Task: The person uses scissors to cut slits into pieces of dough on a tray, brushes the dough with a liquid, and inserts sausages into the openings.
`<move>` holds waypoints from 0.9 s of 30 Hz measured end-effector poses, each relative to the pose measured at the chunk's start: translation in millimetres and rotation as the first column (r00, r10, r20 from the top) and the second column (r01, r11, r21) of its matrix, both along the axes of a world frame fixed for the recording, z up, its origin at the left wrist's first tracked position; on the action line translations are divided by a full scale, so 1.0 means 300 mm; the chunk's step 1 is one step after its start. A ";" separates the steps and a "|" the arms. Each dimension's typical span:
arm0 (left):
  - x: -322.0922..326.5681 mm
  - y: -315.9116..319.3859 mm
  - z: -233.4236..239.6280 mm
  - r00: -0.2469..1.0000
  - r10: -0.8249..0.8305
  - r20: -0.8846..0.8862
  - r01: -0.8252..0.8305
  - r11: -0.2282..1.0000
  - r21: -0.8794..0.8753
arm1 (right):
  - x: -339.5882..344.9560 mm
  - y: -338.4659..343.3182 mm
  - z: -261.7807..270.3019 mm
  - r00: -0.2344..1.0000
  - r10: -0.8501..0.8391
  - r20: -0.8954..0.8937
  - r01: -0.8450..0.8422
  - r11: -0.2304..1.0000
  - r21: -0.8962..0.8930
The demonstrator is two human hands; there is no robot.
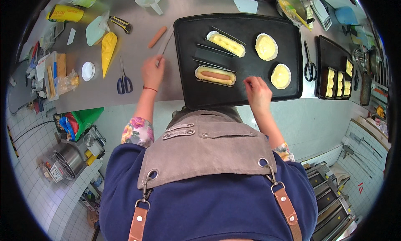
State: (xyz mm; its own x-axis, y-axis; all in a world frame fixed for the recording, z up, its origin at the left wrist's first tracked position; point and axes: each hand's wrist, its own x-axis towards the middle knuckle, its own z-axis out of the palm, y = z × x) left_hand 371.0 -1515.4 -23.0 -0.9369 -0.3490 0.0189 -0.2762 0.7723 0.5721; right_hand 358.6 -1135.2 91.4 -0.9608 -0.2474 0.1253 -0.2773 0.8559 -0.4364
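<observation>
My left hand [153, 70] has its fingers closed on the near end of a long thin metal blade [165, 44], which lies left of the black baking tray [216, 98]. A sausage [157, 37] rests beside the blade. Above the tray's near edge, my right hand [259, 92] has its fingertips pinched together, with nothing visible between them. To its left, a sausage in dough [215, 75] sits in a paper case between metal plates. Beyond it are an empty dark metal mould [213, 54] and a long piece of dough [227, 44] in a paper case. Two round dough pieces [266, 47] [281, 76] sit at the right.
Left on the steel table are scissors [124, 81], a yellow piping bag [108, 48], paper cases [88, 71] and a utility knife [120, 24]. Right of the tray lie black-handled scissors [309, 67] and a smaller tray [318, 69]. A metal bowl [286, 4] with a yellow-green brush stands behind.
</observation>
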 end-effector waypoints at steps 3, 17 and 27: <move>-0.126 -0.098 0.004 0.999 -0.017 -0.041 0.010 0.984 -0.176 | -0.020 -0.034 0.114 1.000 -0.018 -0.013 0.018 0.999 -0.027; -0.229 -0.105 0.018 0.976 -0.210 -0.058 0.211 0.977 0.014 | -0.035 -0.131 0.061 0.978 0.132 0.163 -0.102 0.978 -0.181; -0.225 0.366 0.263 0.712 -0.690 -0.134 0.697 0.669 0.258 | -0.135 -0.118 -0.145 0.967 0.187 0.176 -0.062 0.834 -0.548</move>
